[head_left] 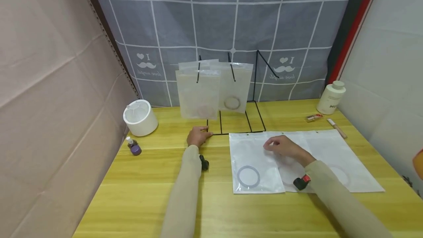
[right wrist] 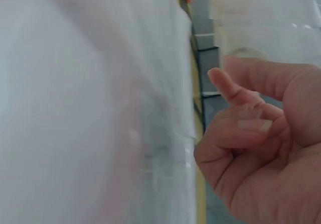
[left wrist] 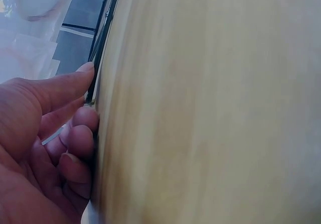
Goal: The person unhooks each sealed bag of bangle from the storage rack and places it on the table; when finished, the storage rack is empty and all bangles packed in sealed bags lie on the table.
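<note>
Head view: left hand (head_left: 197,136) resting on the counter (head_left: 148,179) at the front left corner of the black wire rack (head_left: 236,120), fingers curled against the base wire. Left wrist view: thumb and curled fingers (left wrist: 83,128) touching that wire; whether actually clamped on it, cannot tell.

Right hand (head_left: 284,147) hovering just above the flat plastic bags (head_left: 297,161), fingers loosely curled together, holding nothing. Right wrist view: fingertips (right wrist: 235,91) beside the bag edge, apart from it.

Nearest bag (head_left: 254,164) lying flat directly below and left of the right hand, long axis running toward the rack, hang hole at the far edge, ring (head_left: 248,176) inside near the front edge. Right hand clearly nearer to it; left hand well apart, across the rack base.

Further bags (head_left: 211,89) hanging upright on the rack prongs behind both hands.
</note>
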{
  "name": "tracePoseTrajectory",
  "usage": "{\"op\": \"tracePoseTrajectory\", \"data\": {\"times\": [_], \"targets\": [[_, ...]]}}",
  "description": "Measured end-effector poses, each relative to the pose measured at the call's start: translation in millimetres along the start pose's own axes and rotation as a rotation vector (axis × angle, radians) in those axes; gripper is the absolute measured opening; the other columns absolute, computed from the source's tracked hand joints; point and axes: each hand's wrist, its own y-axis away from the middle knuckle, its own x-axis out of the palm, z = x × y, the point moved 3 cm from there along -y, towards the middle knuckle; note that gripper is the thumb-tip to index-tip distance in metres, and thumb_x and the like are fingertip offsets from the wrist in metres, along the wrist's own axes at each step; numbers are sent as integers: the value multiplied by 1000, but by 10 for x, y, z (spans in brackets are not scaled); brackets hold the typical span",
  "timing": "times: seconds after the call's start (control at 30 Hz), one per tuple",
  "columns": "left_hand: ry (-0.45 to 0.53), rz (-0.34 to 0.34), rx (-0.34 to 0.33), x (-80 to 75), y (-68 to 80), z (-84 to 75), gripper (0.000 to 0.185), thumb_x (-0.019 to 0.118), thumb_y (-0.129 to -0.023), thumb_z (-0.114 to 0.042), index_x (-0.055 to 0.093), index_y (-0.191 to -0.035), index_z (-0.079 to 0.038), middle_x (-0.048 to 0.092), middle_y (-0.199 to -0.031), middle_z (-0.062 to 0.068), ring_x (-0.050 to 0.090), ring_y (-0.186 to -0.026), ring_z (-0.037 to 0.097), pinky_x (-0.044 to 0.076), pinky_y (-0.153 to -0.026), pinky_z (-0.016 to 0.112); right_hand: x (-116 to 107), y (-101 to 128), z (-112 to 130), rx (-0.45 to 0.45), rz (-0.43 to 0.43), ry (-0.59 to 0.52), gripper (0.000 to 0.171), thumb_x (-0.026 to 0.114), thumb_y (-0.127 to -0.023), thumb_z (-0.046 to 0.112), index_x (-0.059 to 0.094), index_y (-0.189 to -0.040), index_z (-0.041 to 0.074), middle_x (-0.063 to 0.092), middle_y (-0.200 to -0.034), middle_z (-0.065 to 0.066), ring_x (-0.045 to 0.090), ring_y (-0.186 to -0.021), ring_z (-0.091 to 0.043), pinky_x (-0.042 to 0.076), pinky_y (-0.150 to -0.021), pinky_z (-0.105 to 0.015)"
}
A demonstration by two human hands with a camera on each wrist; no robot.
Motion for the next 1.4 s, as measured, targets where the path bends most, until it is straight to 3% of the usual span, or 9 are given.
{"op": "tracePoseTrajectory", "data": {"times": [0.2, 0.33, 0.47, 0.73, 0.93, 1.03, 1.13, 1.23, 1.4], "targets": [[-1, -18, -3, -9, -12, 16, 45, 79, -90, -31, 69, -133, -26, 72, -65, 6, 50, -43, 12, 28, -40, 26, -300, -141, 94, -21, -137, -74, 40, 62, -101, 34, 66, -120, -1, 54, -78, -8, 48, -67, -20, 44, -62, -33], [10, -11, -1, -4, -24, 30, 44, 80, -89, -31, 70, -131, -26, 74, -68, 3, 56, -45, 13, 30, -40, 26, -420, -340, 108, -99, -269, -72, 43, 58, -104, 36, 64, -122, -2, 65, -105, -20, 60, -90, -32, 54, -74, -40], [10, -4, 9, 1, -20, 28, 45, 79, -89, -32, 70, -132, -25, 75, -71, 3, 57, -46, 14, 31, -40, 26, -482, -553, 209, -212, -348, -69, 46, 53, -105, 39, 64, -130, 1, 62, -129, -22, 56, -117, -38, 50, -94, -52], [-2, -14, 2, -7, -4, 4, 43, 78, -90, -31, 70, -132, -25, 78, -87, 6, 58, -47, 13, 31, -40, 25, -558, -891, 816, -406, -393, -145, 37, 57, -105, 24, 62, -135, 4, 41, -156, -17, 35, -145, -35, 37, -109, -57], [7, -9, -4, 7, 5, 1, 44, 79, -89, -32, 70, -131, -26, 78, -88, 5, 57, -47, 13, 32, -41, 26, -537, -969, 1134, -410, -288, -248, 48, 63, -102, 21, 52, -149, 16, 25, -166, -8, 17, -154, -30, 23, -117, -61], [17, -4, -6, 17, 15, -2, 44, 80, -88, -31, 70, -131, -25, 78, -91, 5, 57, -48, 14, 33, -42, 27, -515, -1008, 1202, -430, -273, -308, 51, 63, -101, 18, 50, -150, 15, 29, -164, -7, 25, -149, -28, 29, -115, -54], [11, -5, -2, 26, 22, -1, 44, 80, -88, -31, 70, -131, -25, 78, -85, 6, 56, -46, 13, 32, -41, 26, -499, -1045, 1242, -460, -301, -328, 50, 64, -100, 16, 52, -148, 11, 48, -141, -20, 49, -113, -28, 44, -90, -40], [8, -15, 5, 26, 19, 4, 44, 80, -88, -31, 71, -130, -25, 77, -81, 4, 56, -46, 13, 32, -41, 27, -480, -1058, 1279, -476, -322, -325, 48, 65, -99, 16, 55, -146, 11, 53, -130, -17, 47, -88, -17, 39, -72, -30], [2, -31, 7, 4, 4, 14, 42, 80, -88, -31, 72, -129, -26, 78, -84, 3, 57, -47, 13, 33, -42, 28, -443, -1054, 1318, -470, -347, -317, 45, 68, -98, 15, 60, -142, 14, 61, -95, 1, 45, -69, -11, 38, -62, -28]]}}
